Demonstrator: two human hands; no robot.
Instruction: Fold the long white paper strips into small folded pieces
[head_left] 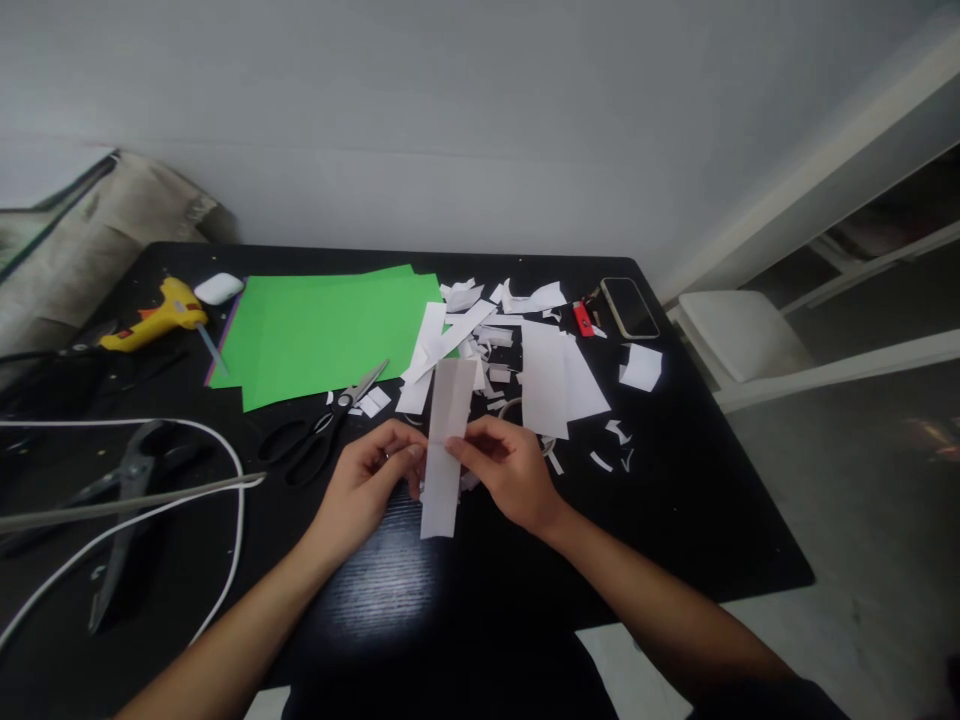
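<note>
A long white paper strip [448, 455] stands nearly upright in front of me, over the near middle of the table. My right hand [514, 465] pinches its right side, thumb flat on the front face and fingers behind. At the strip's left edge, my left hand [382, 468] has its fingers curled and closed on the paper; part of its fingertips is hidden. Black-handled scissors [322, 420] lie partly spread just beyond my left hand. Cut white strips [427, 370] and many paper scraps [495, 340] lie behind the held strip, with larger white paper pieces [546, 385] to their right.
Green sheets [322, 335] lie on the black table [697, 520]. At left are a yellow glue gun [165, 315], a white earphone case-like object [218, 289], a white cable [238, 500] and dark pliers-like tools [131, 490]. A phone [630, 308] and red lighter-like object [582, 318] sit back right.
</note>
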